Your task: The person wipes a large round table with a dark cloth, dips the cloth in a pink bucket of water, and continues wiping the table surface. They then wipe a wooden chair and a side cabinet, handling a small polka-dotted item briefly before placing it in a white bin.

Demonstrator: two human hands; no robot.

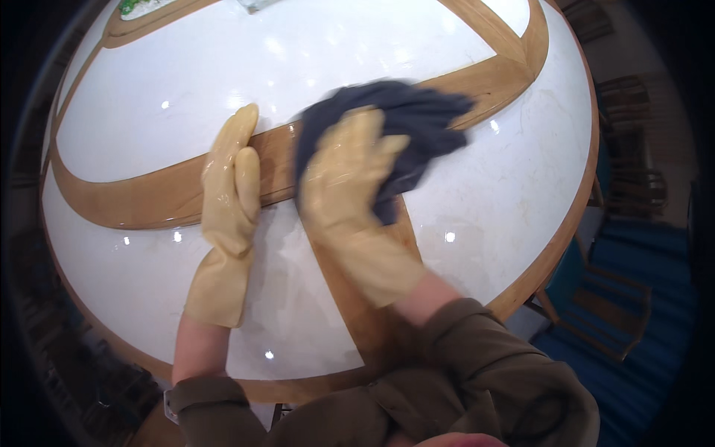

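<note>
Both my hands wear cream rubber gloves. My right hand (349,167) presses on a dark, bunched cloth (424,120), which lies across a curved wooden band (151,193) of a large round table with white marble-like panels (503,179). Hand and cloth are blurred. My left hand (232,179) stands edge-on at the same band, left of the cloth and apart from it, with nothing in it. Its fingers lie close together, pointing away from me, and the thumb rests near them. The glove looks wet and shiny.
A wooden rim (564,234) edges the table. At its far left is a planter insert with green leaves and white pebbles (148,6); a clear object (260,4) stands at the top. Wooden chairs (609,307) stand at the right on a blue carpet (642,385).
</note>
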